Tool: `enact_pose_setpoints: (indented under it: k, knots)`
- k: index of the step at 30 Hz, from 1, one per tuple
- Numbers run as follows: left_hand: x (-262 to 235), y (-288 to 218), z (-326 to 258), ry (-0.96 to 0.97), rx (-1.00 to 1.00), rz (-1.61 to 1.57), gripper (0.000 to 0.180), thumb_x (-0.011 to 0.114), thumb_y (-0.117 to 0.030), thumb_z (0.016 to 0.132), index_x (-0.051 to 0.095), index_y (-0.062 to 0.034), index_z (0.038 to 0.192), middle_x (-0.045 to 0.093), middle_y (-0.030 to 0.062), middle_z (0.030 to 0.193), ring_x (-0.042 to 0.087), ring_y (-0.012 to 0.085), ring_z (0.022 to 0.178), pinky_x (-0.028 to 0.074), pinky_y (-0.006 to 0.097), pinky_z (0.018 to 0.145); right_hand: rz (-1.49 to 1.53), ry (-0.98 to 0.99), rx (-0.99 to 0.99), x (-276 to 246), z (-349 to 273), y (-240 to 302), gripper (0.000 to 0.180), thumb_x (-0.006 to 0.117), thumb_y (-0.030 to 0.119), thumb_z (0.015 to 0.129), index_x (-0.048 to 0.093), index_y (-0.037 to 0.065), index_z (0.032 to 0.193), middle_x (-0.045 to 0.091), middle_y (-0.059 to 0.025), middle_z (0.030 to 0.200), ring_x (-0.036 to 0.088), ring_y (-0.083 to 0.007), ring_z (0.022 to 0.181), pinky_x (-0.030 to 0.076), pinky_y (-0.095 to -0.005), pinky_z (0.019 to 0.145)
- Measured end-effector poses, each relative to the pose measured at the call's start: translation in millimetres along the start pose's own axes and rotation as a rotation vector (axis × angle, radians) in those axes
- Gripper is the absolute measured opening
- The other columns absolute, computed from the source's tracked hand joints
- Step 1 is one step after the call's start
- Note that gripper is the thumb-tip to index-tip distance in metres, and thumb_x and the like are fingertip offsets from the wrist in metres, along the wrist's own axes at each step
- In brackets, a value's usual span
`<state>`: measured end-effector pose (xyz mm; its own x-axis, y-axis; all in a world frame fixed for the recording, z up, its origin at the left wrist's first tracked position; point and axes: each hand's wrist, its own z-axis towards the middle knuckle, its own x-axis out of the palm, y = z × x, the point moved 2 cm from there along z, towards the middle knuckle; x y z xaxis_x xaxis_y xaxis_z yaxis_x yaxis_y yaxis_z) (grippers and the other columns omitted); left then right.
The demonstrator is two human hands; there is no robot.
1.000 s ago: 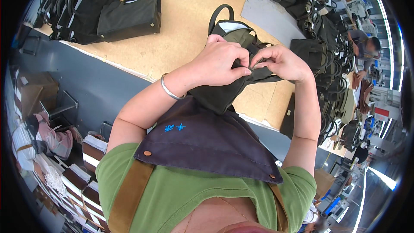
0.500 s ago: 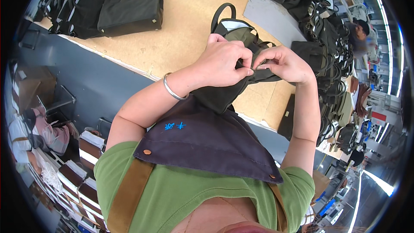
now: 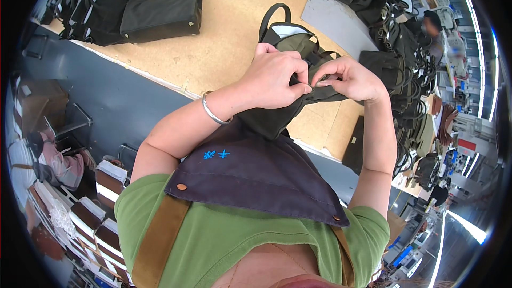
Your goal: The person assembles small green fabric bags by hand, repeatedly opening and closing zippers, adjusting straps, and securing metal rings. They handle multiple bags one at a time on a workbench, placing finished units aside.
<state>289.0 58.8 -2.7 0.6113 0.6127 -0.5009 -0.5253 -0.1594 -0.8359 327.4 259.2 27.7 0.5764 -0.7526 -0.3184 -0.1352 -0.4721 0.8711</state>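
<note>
A dark handbag [image 3: 265, 119] with an olive lining and a raised loop handle leans at the table's near edge, in front of my apron. My left hand [image 3: 278, 77] is closed in a pinch at the bag's upper edge. Facing it, my right hand [image 3: 348, 79] pinches the same edge between thumb and forefinger. The fingertips of both hands nearly meet there. Whatever small part lies between them is too small to make out, but the bag's edge fabric runs into both grips.
A finished-looking dark handbag [image 3: 161, 15] stands at the far left beside a row of similar bags [image 3: 101, 8]. Many more dark bags [image 3: 394, 69] crowd the right side. A grey board [image 3: 336, 18] lies on the tan tabletop [image 3: 229, 0]. Stacked brown and white pieces [image 3: 88, 216] sit lower left.
My hands and the bag stay nearly in place, with only a slight shift to the left. A person in the background at the right has moved a little.
</note>
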Motion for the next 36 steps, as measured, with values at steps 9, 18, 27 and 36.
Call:
enact_pose_setpoints:
  k: [9, 18, 27, 36]
  knots:
    - [-2, -1, 0, -0.013, -0.016, 0.000, 0.016, 0.076, -0.023, 0.074, 0.064, -0.0127, 0.069, 0.059, -0.0012, 0.072, 0.052, 0.0165, 0.070, 0.027, 0.033, 0.083, -0.010, -0.034, 0.046, 1, -1, 7, 0.016, 0.058, 0.009, 0.089, 0.070, 0.000, 0.094, 0.052, 0.0041, 0.064, 0.041, -0.0057, 0.062, 0.033, -0.0241, 0.055]
    - [-1, -2, 0, -0.062, -0.031, 0.039, 0.017, 0.077, -0.024, 0.072, 0.066, -0.0121, 0.068, 0.062, -0.0014, 0.073, 0.055, 0.0157, 0.070, 0.028, 0.034, 0.083, 0.083, -0.081, 0.105, 3, -3, 14, 0.019, 0.057, 0.013, 0.092, 0.071, -0.001, 0.091, 0.055, 0.0048, 0.068, 0.044, -0.0052, 0.066, 0.037, -0.0236, 0.059]
    - [-1, -5, -1, -0.093, -0.039, 0.058, 0.016, 0.077, -0.023, 0.071, 0.066, -0.0117, 0.068, 0.062, -0.0010, 0.072, 0.056, 0.0162, 0.069, 0.030, 0.035, 0.085, 0.144, -0.104, 0.136, 1, -3, 19, 0.020, 0.059, 0.015, 0.090, 0.072, 0.000, 0.088, 0.058, 0.0055, 0.068, 0.048, -0.0019, 0.065, 0.037, -0.0200, 0.057]
    - [-11, 3, 6, 0.049, 0.009, -0.012, 0.020, 0.082, -0.025, 0.069, 0.066, -0.0132, 0.073, 0.063, -0.0031, 0.072, 0.057, 0.0123, 0.072, 0.031, 0.033, 0.087, -0.031, -0.088, 0.137, 4, -7, 23, 0.015, 0.074, 0.009, 0.072, 0.073, 0.002, 0.085, 0.058, 0.0041, 0.063, 0.045, -0.0020, 0.054, 0.034, -0.0203, 0.050]
